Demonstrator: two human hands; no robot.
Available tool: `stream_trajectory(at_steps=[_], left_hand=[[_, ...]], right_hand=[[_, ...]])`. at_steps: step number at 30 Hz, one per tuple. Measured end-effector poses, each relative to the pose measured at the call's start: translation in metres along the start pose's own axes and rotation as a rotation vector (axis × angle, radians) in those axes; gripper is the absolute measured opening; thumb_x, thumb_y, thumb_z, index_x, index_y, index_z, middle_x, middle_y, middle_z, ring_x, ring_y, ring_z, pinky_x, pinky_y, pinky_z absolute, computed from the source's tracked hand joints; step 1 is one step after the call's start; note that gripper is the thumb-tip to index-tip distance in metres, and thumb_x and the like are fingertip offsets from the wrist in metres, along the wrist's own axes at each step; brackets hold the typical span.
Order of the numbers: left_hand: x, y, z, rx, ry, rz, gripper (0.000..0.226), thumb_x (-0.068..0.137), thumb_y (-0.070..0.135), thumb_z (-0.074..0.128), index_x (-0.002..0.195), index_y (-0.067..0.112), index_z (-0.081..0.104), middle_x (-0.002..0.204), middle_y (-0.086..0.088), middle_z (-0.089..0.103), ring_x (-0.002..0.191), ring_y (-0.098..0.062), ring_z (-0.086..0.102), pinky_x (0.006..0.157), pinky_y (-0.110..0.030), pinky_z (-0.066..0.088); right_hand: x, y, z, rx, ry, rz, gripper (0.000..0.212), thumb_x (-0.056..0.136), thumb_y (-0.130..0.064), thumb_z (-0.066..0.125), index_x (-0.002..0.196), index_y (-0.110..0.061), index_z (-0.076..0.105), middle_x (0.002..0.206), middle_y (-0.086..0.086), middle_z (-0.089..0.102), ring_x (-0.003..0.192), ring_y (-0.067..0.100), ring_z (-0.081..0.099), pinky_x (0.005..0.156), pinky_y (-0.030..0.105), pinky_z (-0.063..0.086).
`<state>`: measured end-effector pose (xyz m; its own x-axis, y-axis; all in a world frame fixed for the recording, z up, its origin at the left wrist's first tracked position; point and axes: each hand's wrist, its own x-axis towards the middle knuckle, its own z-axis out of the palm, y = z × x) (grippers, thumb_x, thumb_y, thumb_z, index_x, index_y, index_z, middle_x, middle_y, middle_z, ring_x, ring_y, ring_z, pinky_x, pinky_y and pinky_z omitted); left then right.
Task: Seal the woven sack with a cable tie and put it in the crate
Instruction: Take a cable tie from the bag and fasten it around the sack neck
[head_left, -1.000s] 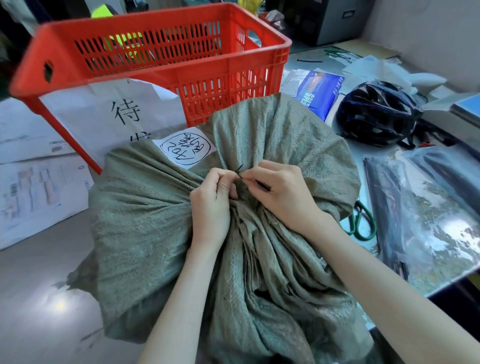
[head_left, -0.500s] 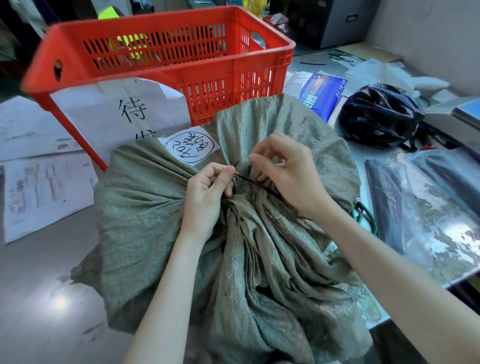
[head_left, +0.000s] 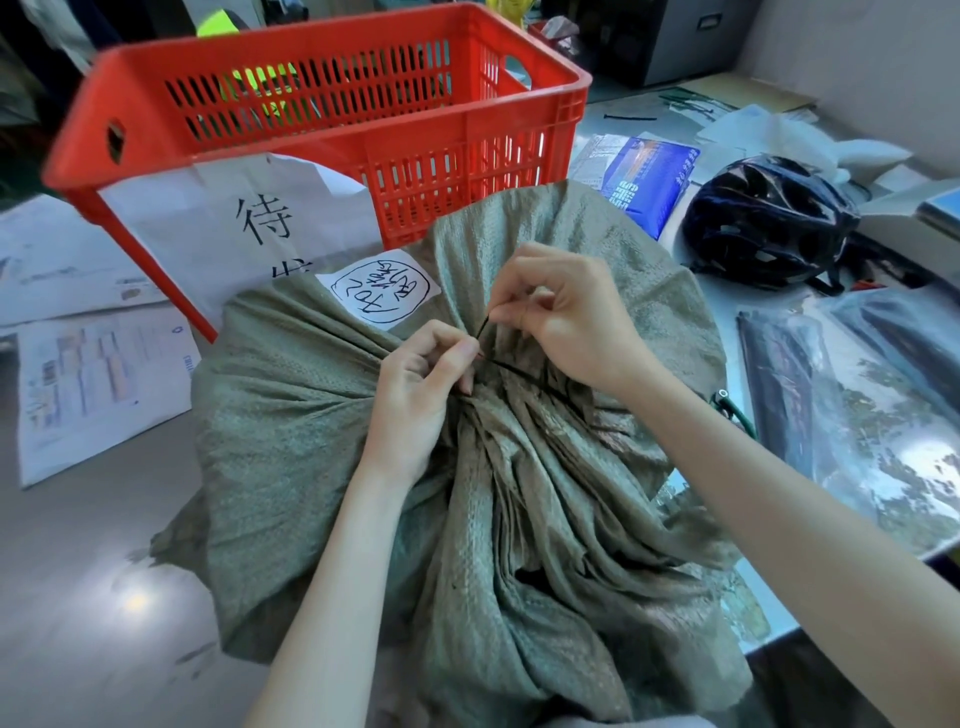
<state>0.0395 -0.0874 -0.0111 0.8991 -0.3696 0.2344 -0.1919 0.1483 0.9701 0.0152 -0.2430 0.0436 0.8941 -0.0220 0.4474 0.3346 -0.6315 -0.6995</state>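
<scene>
Nearest you, the loose mouth of a grey-green woven sack (head_left: 519, 519) spills in soft folds toward your body, lying on a grey table (head_left: 78, 597). The sack is full and rounded, and its cloth is gathered into a tight neck at the middle of the view.

Your left hand (head_left: 421, 395) rests on that neck, fingers closed together and pinching the gathered cloth where a thin black cable tie (head_left: 519, 371) circles it. Your right hand (head_left: 566, 317) sits just beyond, thumb and forefinger pinched on the free tail of the tie, which sticks up between the two hands. The tie looks looped but probably not yet pulled fully tight.

The sack's fabric appears limp and a little slick, so the neck may slip open unless you keep it bunched while pulling the tail. The bulk looks soft, and its weight cannot be told; it is likely best lifted by the cinched neck with a hand under the body.

A white label (head_left: 382, 288) with handwriting lies on the sack past your hands. Behind it, touching the sack's far edge, stands the red crate (head_left: 322, 150), open-topped, with a paper sign (head_left: 249, 223) on its front. To the right, well apart, lies a dark helmet (head_left: 769, 223).
</scene>
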Motion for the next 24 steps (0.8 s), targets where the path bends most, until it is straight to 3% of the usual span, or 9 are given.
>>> stream_trajectory(at_steps=[2,5,7,11,15,24], left_hand=[[-0.001,0.002,0.003,0.020,-0.013,0.013,0.024,0.087,0.018,0.059,0.067,0.030,0.059,0.055,0.009,0.050,0.057,-0.006,0.044,0.061,-0.017,0.036],[-0.004,0.005,0.006,0.070,-0.041,0.034,0.018,0.083,0.026,0.059,0.068,0.035,0.061,0.060,0.014,0.051,0.060,-0.003,0.044,0.062,-0.016,0.036],[-0.007,0.006,0.008,0.117,-0.061,0.045,0.016,0.083,0.028,0.059,0.069,0.036,0.060,0.063,0.017,0.051,0.062,0.000,0.041,0.063,-0.015,0.034],[-0.013,0.011,0.012,0.249,-0.122,0.121,0.015,0.086,0.020,0.059,0.074,0.026,0.053,0.069,0.010,0.044,0.065,-0.001,0.040,0.067,-0.012,0.033],[-0.018,0.014,0.014,0.356,-0.168,0.214,0.011,0.087,0.017,0.056,0.076,0.020,0.052,0.076,0.005,0.045,0.069,-0.004,0.042,0.070,-0.013,0.034],[-0.029,0.009,0.009,0.551,-0.142,0.290,0.014,0.085,0.023,0.057,0.076,0.013,0.056,0.082,0.000,0.050,0.080,-0.028,0.051,0.075,-0.035,0.041]], right_hand=[[-0.001,-0.002,-0.004,0.025,0.044,-0.008,0.007,0.072,0.001,0.070,0.069,-0.004,0.067,0.074,0.002,0.061,0.068,0.016,0.056,0.059,0.016,0.037],[-0.007,-0.006,-0.012,0.113,0.112,0.003,0.007,0.071,0.004,0.068,0.069,-0.001,0.064,0.075,0.011,0.060,0.071,0.028,0.056,0.057,0.038,0.045],[-0.011,-0.006,-0.017,0.196,0.156,0.023,0.006,0.072,0.006,0.065,0.069,0.001,0.062,0.075,0.012,0.058,0.068,0.029,0.055,0.056,0.041,0.044],[-0.018,-0.005,-0.023,0.549,0.158,0.142,0.017,0.083,0.011,0.053,0.073,-0.003,0.055,0.078,0.010,0.065,0.044,0.016,0.055,0.044,0.025,0.041],[-0.022,-0.010,-0.033,0.898,0.141,0.212,0.023,0.091,0.011,0.042,0.076,-0.006,0.046,0.066,0.009,0.063,0.041,0.014,0.057,0.039,0.021,0.042],[-0.009,-0.019,-0.072,1.210,0.485,0.317,0.031,0.090,0.015,0.038,0.073,-0.010,0.044,0.061,0.005,0.052,0.043,0.006,0.041,0.041,0.014,0.033]])
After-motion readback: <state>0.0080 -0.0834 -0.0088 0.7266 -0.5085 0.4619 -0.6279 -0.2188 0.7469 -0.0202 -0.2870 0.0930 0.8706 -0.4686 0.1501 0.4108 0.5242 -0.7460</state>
